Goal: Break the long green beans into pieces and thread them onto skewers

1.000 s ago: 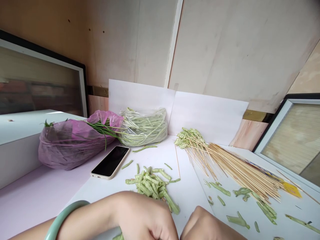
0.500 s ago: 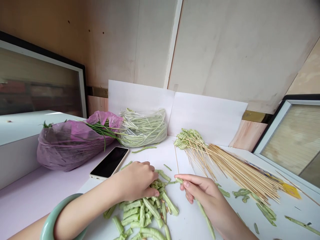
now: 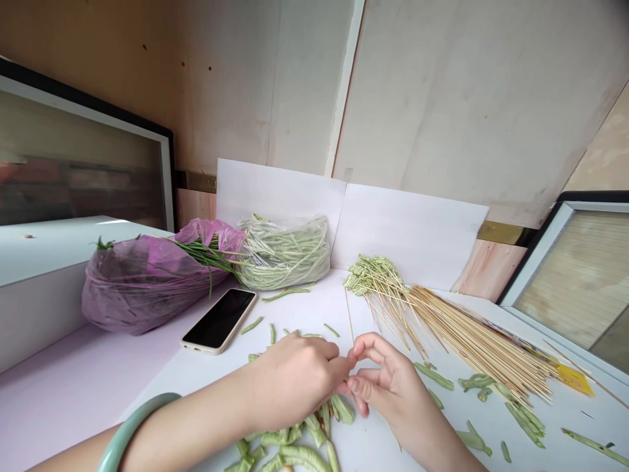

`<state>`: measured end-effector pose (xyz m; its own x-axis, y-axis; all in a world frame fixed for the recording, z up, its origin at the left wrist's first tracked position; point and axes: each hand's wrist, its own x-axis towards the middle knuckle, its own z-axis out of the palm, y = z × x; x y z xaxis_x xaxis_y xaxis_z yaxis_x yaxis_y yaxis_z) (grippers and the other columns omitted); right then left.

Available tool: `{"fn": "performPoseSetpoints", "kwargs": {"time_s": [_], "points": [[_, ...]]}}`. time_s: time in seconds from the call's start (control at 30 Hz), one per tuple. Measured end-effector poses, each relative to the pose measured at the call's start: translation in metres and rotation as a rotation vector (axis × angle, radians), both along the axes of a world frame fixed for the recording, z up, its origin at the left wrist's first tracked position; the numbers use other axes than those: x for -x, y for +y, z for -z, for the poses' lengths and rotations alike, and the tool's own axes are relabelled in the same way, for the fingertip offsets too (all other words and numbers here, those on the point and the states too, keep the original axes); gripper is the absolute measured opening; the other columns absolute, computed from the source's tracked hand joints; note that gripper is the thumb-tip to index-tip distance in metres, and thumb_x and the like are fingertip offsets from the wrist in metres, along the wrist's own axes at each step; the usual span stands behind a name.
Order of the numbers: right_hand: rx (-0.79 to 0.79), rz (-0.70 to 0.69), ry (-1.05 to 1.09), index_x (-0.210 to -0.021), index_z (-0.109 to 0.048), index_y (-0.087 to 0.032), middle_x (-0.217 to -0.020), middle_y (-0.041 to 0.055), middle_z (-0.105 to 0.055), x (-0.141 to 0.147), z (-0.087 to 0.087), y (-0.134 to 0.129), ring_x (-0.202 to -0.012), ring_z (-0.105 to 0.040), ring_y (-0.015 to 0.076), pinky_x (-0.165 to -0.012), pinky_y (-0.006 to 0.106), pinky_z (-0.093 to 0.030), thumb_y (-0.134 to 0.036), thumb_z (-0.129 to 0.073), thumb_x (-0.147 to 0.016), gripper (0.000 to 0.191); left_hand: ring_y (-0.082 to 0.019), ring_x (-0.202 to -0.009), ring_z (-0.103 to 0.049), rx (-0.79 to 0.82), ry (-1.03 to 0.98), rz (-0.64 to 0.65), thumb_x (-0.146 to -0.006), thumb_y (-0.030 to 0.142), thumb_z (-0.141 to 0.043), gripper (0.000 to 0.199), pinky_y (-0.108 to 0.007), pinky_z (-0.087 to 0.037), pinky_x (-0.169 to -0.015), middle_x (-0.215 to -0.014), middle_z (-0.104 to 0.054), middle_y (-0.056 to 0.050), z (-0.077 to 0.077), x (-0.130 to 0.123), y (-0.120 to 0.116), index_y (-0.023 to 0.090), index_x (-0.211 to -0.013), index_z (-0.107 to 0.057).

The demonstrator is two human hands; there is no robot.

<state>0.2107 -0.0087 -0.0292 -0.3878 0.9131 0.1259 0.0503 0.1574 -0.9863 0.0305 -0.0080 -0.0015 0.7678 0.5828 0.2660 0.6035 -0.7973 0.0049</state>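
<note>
We look down from the head camera at the two hands in front of us. The left hand (image 3: pixel 295 383), with a pale green bangle (image 3: pixel 132 426) on its wrist, comes from the lower left, and its fingers are curled and closed together. The right hand (image 3: pixel 388 387) comes from the lower right. Its fingers are bent, and its fingertips (image 3: pixel 356 359) touch the tips of the left hand. So the two hands are pressed close in the middle and are not spread. We cannot tell if they pinch something between them, because the fingers hide this place.

Just below the hands lies a pile of cut green beans (image 3: pixel 314 440), partly under the left hand. More bean pieces (image 3: pixel 433 375) lie to the right of the right hand, and a few small pieces (image 3: pixel 253 324) lie ahead of the left hand. Ahead and to the right of the hands is a big bundle of wooden skewers (image 3: pixel 472 341), and at its far end there are beans on skewers (image 3: pixel 368 275). A phone (image 3: pixel 219 321) lies ahead of the left hand on the white table (image 3: pixel 162 400). Farther ahead are a clear plastic bag (image 3: pixel 285 255) with long green beans and a purple plastic bag (image 3: pixel 142 282) with green stalks. Behind them stand white boards (image 3: pixel 413 236) against a wooden wall (image 3: pixel 466 98).
</note>
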Motion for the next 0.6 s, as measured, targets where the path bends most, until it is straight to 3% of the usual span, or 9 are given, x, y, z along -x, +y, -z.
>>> {"fn": "performPoseSetpoints", "kwargs": {"time_s": [0.07,0.2,0.33,0.43,0.53,0.6], "points": [[0.024,-0.063,-0.128,-0.074,-0.049,-0.018,-0.063,-0.0037,-0.051,-0.003,-0.004,0.001,-0.049,-0.041,0.0076,-0.05,0.024,-0.034,-0.046,-0.063,-0.078,0.031,-0.013,-0.059,-0.052,-0.008,-0.002,0.008,-0.094,0.029,-0.036,0.024,-0.026,-0.033,-0.051,-0.072,-0.055,-0.001,-0.006,0.004,0.0,0.018,-0.079,-0.051],[-0.024,-0.083,-0.223,-0.075,-0.058,-0.016,-0.062,-0.0016,-0.05,-0.006,-0.007,-0.001,-0.062,-0.045,0.0127,-0.059,0.026,-0.036,-0.04,-0.057,-0.082,0.025,-0.012,-0.059,-0.053,-0.022,-0.005,0.038,-0.094,0.03,-0.038,0.023,-0.026,-0.034,-0.051,-0.071,-0.055,0.0,-0.011,0.008,0.001,0.019,-0.078,-0.051],[-0.049,-0.02,-0.254,-0.071,-0.056,-0.017,-0.06,-0.0039,-0.042,-0.005,-0.004,-0.004,-0.059,-0.039,0.0118,-0.056,0.025,-0.033,-0.033,-0.053,-0.083,0.02,-0.015,-0.061,-0.055,-0.153,0.047,0.014,-0.094,0.033,-0.037,0.025,-0.03,-0.034,-0.049,-0.072,-0.057,-0.002,-0.002,0.004,0.001,0.017,-0.08,-0.051],[-0.06,-0.054,-0.263,-0.066,-0.051,-0.018,-0.06,-0.0035,-0.042,-0.002,-0.004,-0.006,-0.06,-0.039,0.0117,-0.057,0.025,-0.033,-0.031,-0.05,-0.083,0.021,-0.016,-0.06,-0.056,-0.231,0.079,0.047,-0.093,0.029,-0.041,0.022,-0.031,-0.033,-0.048,-0.07,-0.058,-0.002,0.003,0.002,0.0,0.017,-0.079,-0.051],[-0.092,-0.09,-0.319,-0.063,-0.05,-0.017,-0.059,-0.0034,-0.042,-0.002,-0.007,-0.008,-0.059,-0.038,0.0113,-0.054,0.024,-0.031,-0.03,-0.05,-0.084,0.024,-0.016,-0.055,-0.055,-0.172,0.079,0.116,-0.092,0.022,-0.042,0.02,-0.03,-0.034,-0.048,-0.064,-0.059,-0.002,-0.002,0.004,-0.003,0.017,-0.076,-0.053],[-0.124,-0.149,-0.394,-0.06,-0.053,-0.017,-0.055,-0.0045,-0.037,-0.005,-0.008,-0.011,-0.054,-0.034,0.0101,-0.049,0.024,-0.027,-0.029,-0.052,-0.082,0.025,-0.014,-0.054,-0.054,-0.011,0.03,0.194,-0.09,0.025,-0.046,0.021,-0.029,-0.036,-0.049,-0.063,-0.06,-0.001,-0.008,0.006,-0.006,0.019,-0.072,-0.053]]}}
